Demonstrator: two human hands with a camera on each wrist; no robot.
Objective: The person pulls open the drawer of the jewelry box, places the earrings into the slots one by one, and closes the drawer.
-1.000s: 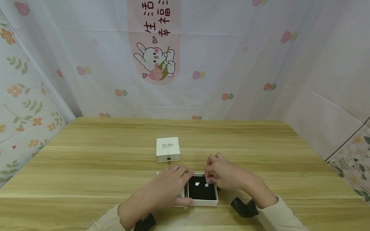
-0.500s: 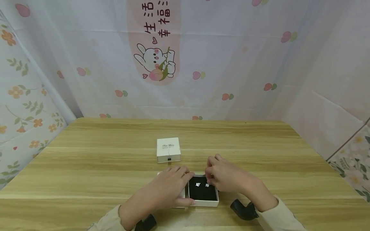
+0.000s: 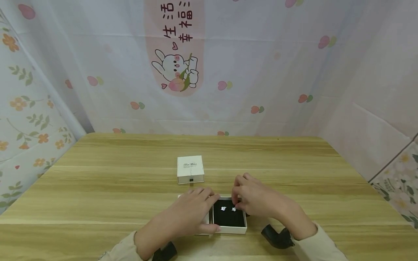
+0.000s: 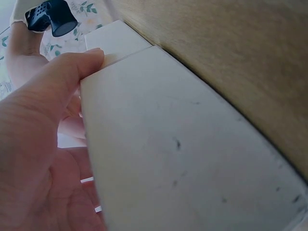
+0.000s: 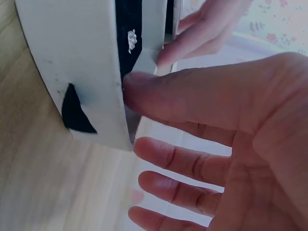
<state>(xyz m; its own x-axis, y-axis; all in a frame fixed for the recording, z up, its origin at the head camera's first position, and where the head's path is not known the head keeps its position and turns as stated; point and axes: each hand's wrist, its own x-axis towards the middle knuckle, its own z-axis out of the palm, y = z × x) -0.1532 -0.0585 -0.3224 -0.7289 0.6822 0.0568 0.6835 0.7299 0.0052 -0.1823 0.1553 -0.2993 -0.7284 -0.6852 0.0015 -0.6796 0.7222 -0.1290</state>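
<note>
A small white jewelry box lies on the table, its drawer slid out to the right of the outer sleeve. Inside the drawer sits a black pad bearing two sparkly stud earrings, a left earring and a right earring. My left hand grips the box across its width, thumb on the near side and fingers at the far side. At the drawer's far right corner, my right hand has its thumb and index finger against the pad, beside the right earring. Whether they pinch it is hidden.
A second white box with printed lettering stands shut on the wooden table beyond the hands. A black tab sticks out of the drawer's right end. A printed curtain hangs behind the table.
The right thumb has drawn back slightly from the right earring. The left hand and both boxes have stayed in place.
</note>
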